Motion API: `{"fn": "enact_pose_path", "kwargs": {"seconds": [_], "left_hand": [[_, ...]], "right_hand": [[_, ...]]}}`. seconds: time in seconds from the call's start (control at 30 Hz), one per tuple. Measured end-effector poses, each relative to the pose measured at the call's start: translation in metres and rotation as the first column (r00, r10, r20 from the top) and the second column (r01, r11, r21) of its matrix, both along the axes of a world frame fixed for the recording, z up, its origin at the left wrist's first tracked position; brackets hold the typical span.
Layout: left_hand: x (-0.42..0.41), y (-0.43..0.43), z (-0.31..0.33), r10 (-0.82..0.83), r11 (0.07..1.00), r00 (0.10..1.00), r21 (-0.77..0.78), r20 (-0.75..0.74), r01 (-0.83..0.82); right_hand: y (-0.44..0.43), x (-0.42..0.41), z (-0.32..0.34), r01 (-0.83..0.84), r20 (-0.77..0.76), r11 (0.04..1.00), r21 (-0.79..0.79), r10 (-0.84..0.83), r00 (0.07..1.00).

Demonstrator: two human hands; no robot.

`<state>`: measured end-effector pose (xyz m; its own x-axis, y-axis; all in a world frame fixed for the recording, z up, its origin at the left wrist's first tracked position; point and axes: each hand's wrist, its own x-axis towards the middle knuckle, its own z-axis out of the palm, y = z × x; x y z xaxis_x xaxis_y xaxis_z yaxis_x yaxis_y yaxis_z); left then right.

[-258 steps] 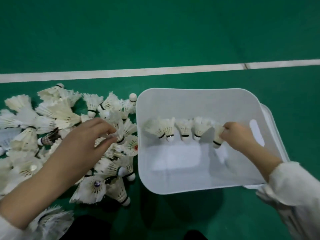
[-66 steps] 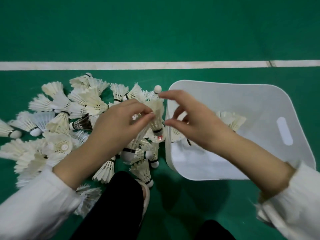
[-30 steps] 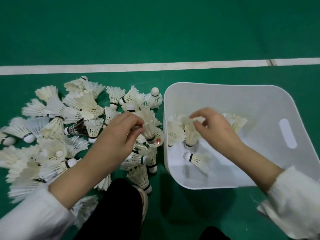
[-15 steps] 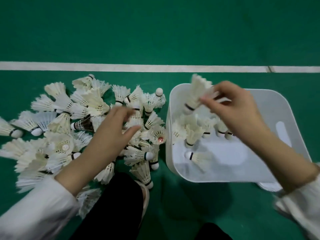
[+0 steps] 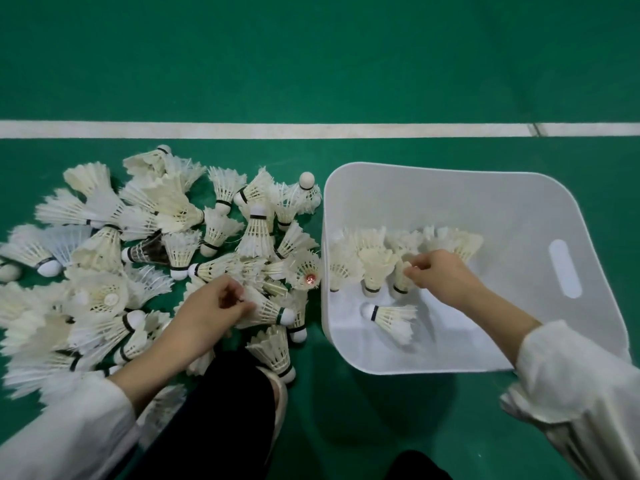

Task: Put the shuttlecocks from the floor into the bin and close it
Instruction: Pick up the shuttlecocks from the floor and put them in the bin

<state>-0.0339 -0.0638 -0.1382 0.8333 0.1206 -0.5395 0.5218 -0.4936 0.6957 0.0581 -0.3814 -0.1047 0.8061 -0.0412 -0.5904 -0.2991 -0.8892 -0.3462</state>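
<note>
Mostly the shuttlecocks lie heaped on the green floor left of the bin: feathered cones, frayed at the skirts, rounded cork tips banded dark. A row stands tip-down along the far inner wall of the bin, one more lying on its side nearer. Bin is smooth white plastic, rounded corners, slot handle in the right wall, open on top. Right hand inside it, fingertips pinching the feathers of a standing shuttlecock. Left hand over the heap, fingers closing on the skirt of a green-banded shuttlecock. White sleeves, soft cloth. White line beyond.
</note>
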Motion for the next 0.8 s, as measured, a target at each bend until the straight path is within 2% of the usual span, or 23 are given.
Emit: {"fn": "enact_pose_path", "kwargs": {"seconds": [0.07,0.13,0.17,0.23,0.27,0.3,0.33,0.4,0.47,0.53,0.6,0.7,0.73,0.8], "left_hand": [[-0.002,0.000,0.007,0.097,0.987,0.994,-0.130,0.050,-0.090],[-0.003,0.000,0.016,0.117,0.976,0.988,-0.195,0.105,-0.095],[-0.004,0.001,0.020,0.109,0.975,0.985,-0.209,0.132,-0.079],[-0.004,0.006,0.032,0.034,0.988,0.980,-0.157,0.195,-0.004],[-0.004,0.008,0.039,-0.022,0.994,0.973,-0.101,0.228,0.047],[-0.003,0.009,0.047,-0.070,0.995,0.961,-0.055,0.266,0.087],[-0.002,0.009,0.056,-0.104,0.992,0.946,-0.037,0.307,0.121],[0.001,0.004,0.076,-0.144,0.981,0.909,-0.067,0.390,0.184],[0.006,-0.002,0.094,-0.147,0.967,0.875,-0.118,0.462,0.225],[0.011,-0.006,0.106,-0.150,0.964,0.826,-0.104,0.544,0.244],[0.015,-0.007,0.111,-0.156,0.976,0.769,-0.025,0.620,0.218],[0.022,-0.005,0.106,-0.005,1.000,0.751,-0.018,0.661,0.023],[0.025,-0.006,0.100,-0.014,1.000,0.764,0.021,0.645,0.000],[0.027,-0.011,0.076,-0.183,0.980,0.810,0.173,0.557,0.103]], "right_hand": [[0.002,0.000,0.002,-0.029,-0.022,1.000,0.009,0.029,0.999],[0.001,-0.002,0.009,-0.082,-0.064,0.995,-0.060,0.078,0.995],[0.003,-0.002,0.016,-0.132,-0.034,0.981,-0.141,0.128,0.991],[0.013,-0.004,0.039,-0.179,0.168,0.960,-0.216,0.217,0.962],[0.021,-0.006,0.053,-0.176,0.305,0.972,-0.158,0.218,0.927],[0.033,-0.010,0.069,-0.184,0.413,0.982,-0.035,0.182,0.892],[0.049,-0.014,0.083,-0.225,0.469,0.969,0.101,0.154,0.870],[0.087,-0.025,0.107,-0.385,0.450,0.865,0.322,0.218,0.866],[0.123,-0.030,0.108,-0.531,0.375,0.764,0.366,0.401,0.836],[0.146,-0.029,0.097,-0.645,0.382,0.700,0.306,0.531,0.757],[0.149,-0.022,0.094,-0.613,0.417,0.743,0.269,0.484,0.769],[0.120,-0.009,0.105,-0.385,0.441,0.872,0.301,0.231,0.867],[0.103,-0.004,0.111,-0.288,0.443,0.901,0.324,0.125,0.888],[0.065,0.001,0.117,-0.123,0.452,0.942,0.312,-0.033,0.892]]}}
